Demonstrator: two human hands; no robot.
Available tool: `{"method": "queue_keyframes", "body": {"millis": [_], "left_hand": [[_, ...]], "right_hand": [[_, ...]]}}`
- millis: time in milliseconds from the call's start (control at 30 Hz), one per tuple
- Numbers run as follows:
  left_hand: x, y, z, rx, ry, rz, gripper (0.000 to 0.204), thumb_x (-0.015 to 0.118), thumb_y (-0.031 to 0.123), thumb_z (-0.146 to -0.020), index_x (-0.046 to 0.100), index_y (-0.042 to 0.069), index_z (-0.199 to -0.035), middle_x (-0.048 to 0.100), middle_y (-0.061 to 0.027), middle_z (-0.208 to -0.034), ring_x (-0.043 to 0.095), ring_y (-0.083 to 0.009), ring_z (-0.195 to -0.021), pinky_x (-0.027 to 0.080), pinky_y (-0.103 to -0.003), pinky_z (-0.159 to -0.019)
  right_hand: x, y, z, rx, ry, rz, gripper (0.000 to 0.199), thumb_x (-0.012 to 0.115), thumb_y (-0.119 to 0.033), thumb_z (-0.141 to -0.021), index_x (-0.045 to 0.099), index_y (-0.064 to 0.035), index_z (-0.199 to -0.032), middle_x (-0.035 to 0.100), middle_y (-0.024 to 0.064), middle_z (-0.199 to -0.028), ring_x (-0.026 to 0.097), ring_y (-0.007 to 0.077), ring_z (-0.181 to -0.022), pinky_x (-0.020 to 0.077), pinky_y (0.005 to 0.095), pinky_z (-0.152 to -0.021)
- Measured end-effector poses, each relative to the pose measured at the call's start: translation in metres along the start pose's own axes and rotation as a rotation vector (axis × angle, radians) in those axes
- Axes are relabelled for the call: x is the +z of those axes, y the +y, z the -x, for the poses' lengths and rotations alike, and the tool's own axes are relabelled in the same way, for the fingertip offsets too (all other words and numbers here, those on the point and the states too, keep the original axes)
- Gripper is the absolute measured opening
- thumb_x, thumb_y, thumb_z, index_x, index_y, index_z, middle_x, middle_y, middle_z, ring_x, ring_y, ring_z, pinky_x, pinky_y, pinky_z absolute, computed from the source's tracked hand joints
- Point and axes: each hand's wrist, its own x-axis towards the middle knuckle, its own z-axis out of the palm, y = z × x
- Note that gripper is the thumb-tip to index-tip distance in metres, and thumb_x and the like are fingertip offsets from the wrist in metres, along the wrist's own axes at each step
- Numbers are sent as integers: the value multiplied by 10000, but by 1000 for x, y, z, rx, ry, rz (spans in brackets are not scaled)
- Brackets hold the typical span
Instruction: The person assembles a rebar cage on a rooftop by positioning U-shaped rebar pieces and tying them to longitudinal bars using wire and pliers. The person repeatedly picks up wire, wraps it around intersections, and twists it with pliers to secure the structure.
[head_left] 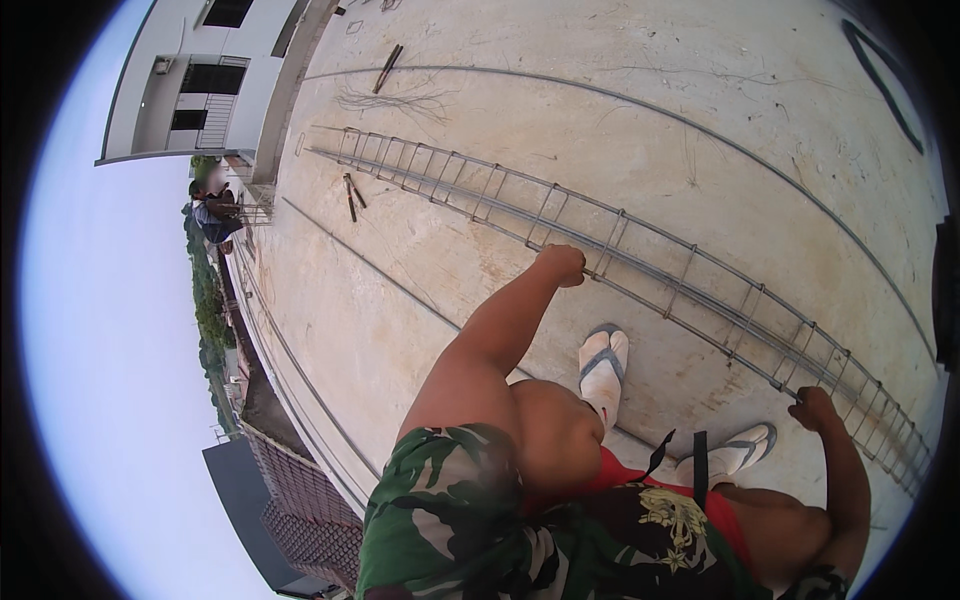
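Note:
A long rebar cage (620, 240), made of steel bars tied with several square stirrups, lies across the concrete floor in front of me. My left hand (563, 264) is closed in a fist around its near bar, around the middle of its length. Farther right, my right hand (815, 408) is closed on the same near bar. The fingertips of both hands are mostly hidden behind the knuckles. A hand tool with two long handles (354, 196) rests on the floor, left of the cage's far end.
Beyond the cage lies a long bent rebar rod (690, 118), with loose thin wires (400, 103) and a second long-handled tool (388, 68). Another rod (370, 262) runs along my left. My sandalled feet (604, 362) stand beside the cage. A person (215, 212) sits near the floor's edge.

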Motion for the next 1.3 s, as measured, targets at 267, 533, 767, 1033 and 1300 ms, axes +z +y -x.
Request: {"method": "queue_keyframes", "body": {"millis": [267,533,767,1033,1300], "left_hand": [[-13,5,19,5,-25,-26,263,604,176,-711,695,51,-924,670,-159,-1004,639,-324,-953,514,-417,-798],[-51,13,51,80,-36,-14,281,616,199,-692,693,21,-896,671,-182,-952,642,-348,-903,522,-417,-745],[-60,13,71,243,75,105,296,585,241,-694,692,12,-849,661,-208,-863,633,-367,-838,493,-448,-749],[-62,16,24,168,88,135,318,589,259,-727,684,30,-926,655,-187,-958,619,-357,-922,492,-447,-798],[-93,17,6,148,102,269,239,653,247,-787,681,73,-948,662,-142,-965,614,-324,-952,478,-423,-828]], "right_hand": [[-4,-5,20,-36,83,54,300,652,-268,-650,664,7,-769,638,240,-796,623,391,-796,494,454,-735],[-30,-1,57,-78,249,79,289,640,-256,-641,636,33,-652,605,244,-673,612,403,-688,492,458,-668],[-52,9,69,47,368,126,341,615,-280,-678,607,58,-627,582,280,-686,596,415,-686,475,473,-658],[-45,31,24,-8,412,-70,272,651,-206,-700,577,54,-668,548,292,-693,582,430,-719,444,449,-640],[-73,39,1,-135,517,-231,193,613,-124,-754,590,60,-808,565,247,-758,575,408,-744,434,425,-649]]}}
